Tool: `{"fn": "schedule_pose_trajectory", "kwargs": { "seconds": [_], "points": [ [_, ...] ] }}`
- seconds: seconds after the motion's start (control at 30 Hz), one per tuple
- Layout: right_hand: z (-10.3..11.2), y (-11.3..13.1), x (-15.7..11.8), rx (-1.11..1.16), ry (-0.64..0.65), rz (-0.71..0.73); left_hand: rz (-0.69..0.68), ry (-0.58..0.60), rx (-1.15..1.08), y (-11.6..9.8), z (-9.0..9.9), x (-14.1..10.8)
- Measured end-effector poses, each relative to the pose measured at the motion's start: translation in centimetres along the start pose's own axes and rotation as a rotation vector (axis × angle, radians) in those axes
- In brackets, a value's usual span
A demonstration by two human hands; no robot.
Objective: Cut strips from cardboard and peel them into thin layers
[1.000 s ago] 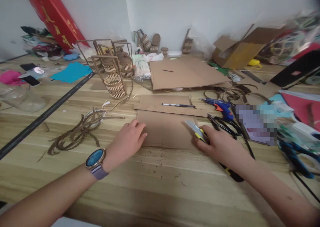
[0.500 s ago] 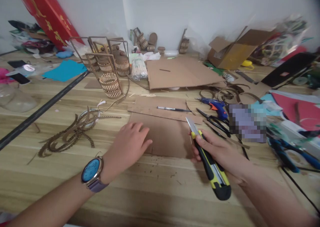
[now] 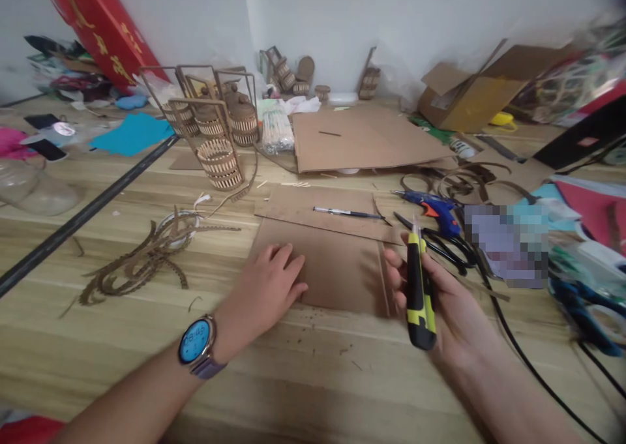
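Observation:
My right hand (image 3: 440, 287) is closed around a yellow and black utility knife (image 3: 419, 294), its blade pointing away from me and up. Fingers apart, my left hand (image 3: 276, 281) rests at the left front part of a cardboard sheet (image 3: 337, 268); a watch (image 3: 195, 341) sits on that wrist. Across the sheet's far part lies a cardboard strip (image 3: 293, 217), with a pen (image 3: 345, 213) on top. Black-handled scissors (image 3: 447, 248) lie just beyond the knife, beside a blue glue gun (image 3: 435, 210).
Curled brown cardboard strips (image 3: 141, 261) lie on the left. Small slatted baskets (image 3: 222, 163) with tall handles stand behind them. A larger cardboard sheet (image 3: 372, 137) and an open box (image 3: 479, 95) are at the back. A black cable (image 3: 518, 346) runs along the right.
My right hand has turned the utility knife more upright and moved it to the right. My left hand has shifted slightly right on the cardboard. The view has swung a little.

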State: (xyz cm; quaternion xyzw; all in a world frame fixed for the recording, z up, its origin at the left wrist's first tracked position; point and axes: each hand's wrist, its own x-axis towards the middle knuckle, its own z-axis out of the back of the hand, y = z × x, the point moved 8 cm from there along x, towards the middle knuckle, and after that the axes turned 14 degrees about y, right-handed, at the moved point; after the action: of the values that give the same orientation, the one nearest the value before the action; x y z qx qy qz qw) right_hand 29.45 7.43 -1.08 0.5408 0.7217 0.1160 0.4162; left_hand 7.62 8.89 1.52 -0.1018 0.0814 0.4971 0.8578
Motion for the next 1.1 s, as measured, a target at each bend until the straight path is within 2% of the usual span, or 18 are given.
{"fn": "schedule_pose_trajectory", "kwargs": {
  "seconds": [0.17,0.23,0.43,0.97,1.1],
  "points": [
    [-0.8,-1.8,0.1,-0.111,0.297,-0.122,-0.033,-0.047,0.002,0.2,0.2,0.0],
    [-1.1,-2.0,0.0,-0.164,0.370,-0.104,-0.035,-0.061,0.005,0.3,0.2,0.1],
    [-1.5,-2.3,-0.9,-0.265,0.409,-0.041,-0.039,-0.076,0.029,0.1,0.2,0.2],
    [-2.6,-4.6,-2.3,-0.256,0.583,-0.158,-0.039,-0.076,0.024,0.1,0.0,0.3],
    [-2.8,-4.7,-2.8,-0.282,0.554,-0.155,-0.042,-0.079,0.036,0.1,0.0,0.3]
  ]
}}
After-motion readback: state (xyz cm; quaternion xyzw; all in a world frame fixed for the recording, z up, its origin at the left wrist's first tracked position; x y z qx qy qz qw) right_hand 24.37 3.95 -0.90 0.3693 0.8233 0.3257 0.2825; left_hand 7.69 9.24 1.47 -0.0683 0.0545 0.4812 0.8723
